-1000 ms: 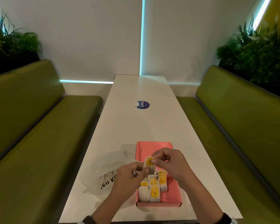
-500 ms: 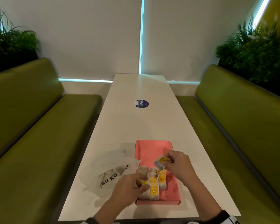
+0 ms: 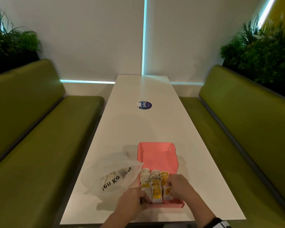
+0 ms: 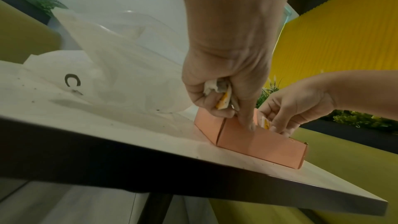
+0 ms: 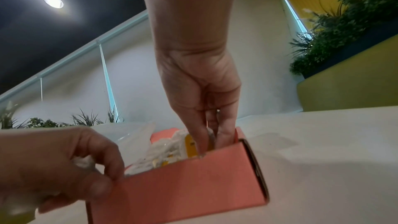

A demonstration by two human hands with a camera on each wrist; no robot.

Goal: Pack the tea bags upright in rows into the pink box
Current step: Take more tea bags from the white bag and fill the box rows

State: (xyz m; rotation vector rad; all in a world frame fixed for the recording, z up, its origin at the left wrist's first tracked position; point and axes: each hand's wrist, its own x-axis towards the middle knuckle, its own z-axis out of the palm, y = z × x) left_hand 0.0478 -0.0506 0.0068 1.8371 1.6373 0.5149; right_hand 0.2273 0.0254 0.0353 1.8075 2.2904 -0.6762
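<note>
The open pink box (image 3: 158, 157) lies on the white table, with its far half bare. In its near half, white tea bags (image 3: 155, 185) with yellow labels stand in rows. My right hand (image 3: 171, 186) reaches down into the near right corner and pinches a tea bag (image 5: 190, 146) between its fingers. At the near left corner my left hand (image 3: 138, 199) has its index finger on the box's front wall (image 4: 258, 142). The other fingers of my left hand (image 4: 226, 91) clutch spare tea bags (image 4: 221, 98) in the palm.
A white plastic bag (image 3: 112, 175) with black lettering lies against the box's left side. A blue round sticker (image 3: 145, 105) sits further up the table. Green benches (image 3: 39, 145) run along both sides. The table's near edge is just below the box.
My right hand has carried a tea bag from above the box down into its near right corner. My left hand has dropped to the box's near left corner.
</note>
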